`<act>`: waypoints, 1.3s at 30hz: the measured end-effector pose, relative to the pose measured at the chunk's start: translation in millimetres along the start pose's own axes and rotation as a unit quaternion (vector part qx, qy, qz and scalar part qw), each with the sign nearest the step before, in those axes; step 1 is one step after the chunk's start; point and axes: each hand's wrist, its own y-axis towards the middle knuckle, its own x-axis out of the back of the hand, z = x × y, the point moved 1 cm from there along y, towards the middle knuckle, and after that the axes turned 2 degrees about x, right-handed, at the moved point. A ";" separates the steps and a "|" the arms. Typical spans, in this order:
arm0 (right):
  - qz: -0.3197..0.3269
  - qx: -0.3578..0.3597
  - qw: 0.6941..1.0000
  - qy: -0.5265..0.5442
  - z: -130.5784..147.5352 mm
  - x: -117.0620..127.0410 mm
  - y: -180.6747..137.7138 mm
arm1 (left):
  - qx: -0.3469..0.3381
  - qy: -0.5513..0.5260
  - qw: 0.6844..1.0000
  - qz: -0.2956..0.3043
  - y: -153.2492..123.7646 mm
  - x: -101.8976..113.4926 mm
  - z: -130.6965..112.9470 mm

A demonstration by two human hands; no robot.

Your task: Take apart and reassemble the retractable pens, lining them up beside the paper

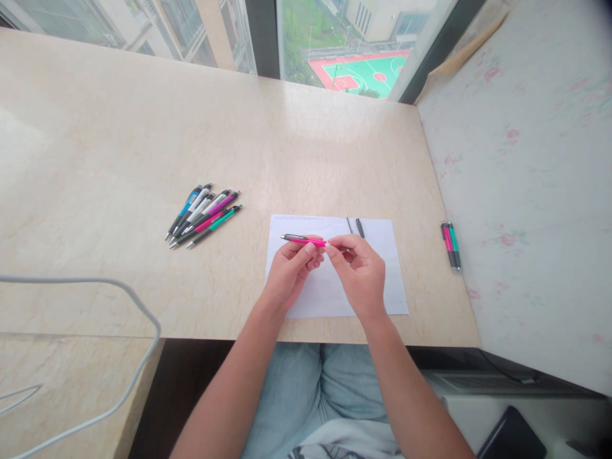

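Pink pen [303,240] pinched between left fingers [313,250], right fingers [335,250] apparently touching tip.

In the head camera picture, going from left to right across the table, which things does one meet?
Grey cable → pile of pens → white paper, above which the left hand and right hand hold a pink pen → two pens near the right edge.

Bare forearms, no sleeves; light blue jeans [306,389]; white printed shirt hem [344,446]
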 end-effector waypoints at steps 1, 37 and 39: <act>0.002 0.008 1.000 -0.003 0.4 0.0 -0.1 | 0.002 -0.007 1.000 0.003 -0.2 0.1 -0.3; 0.015 0.126 0.983 -0.132 7.6 -0.1 0.3 | 0.029 -0.054 0.998 0.011 -2.8 -1.7 -5.3; 0.016 0.126 0.983 -0.136 7.5 -0.4 0.7 | 0.028 -0.054 0.998 0.012 -2.6 -1.4 -5.0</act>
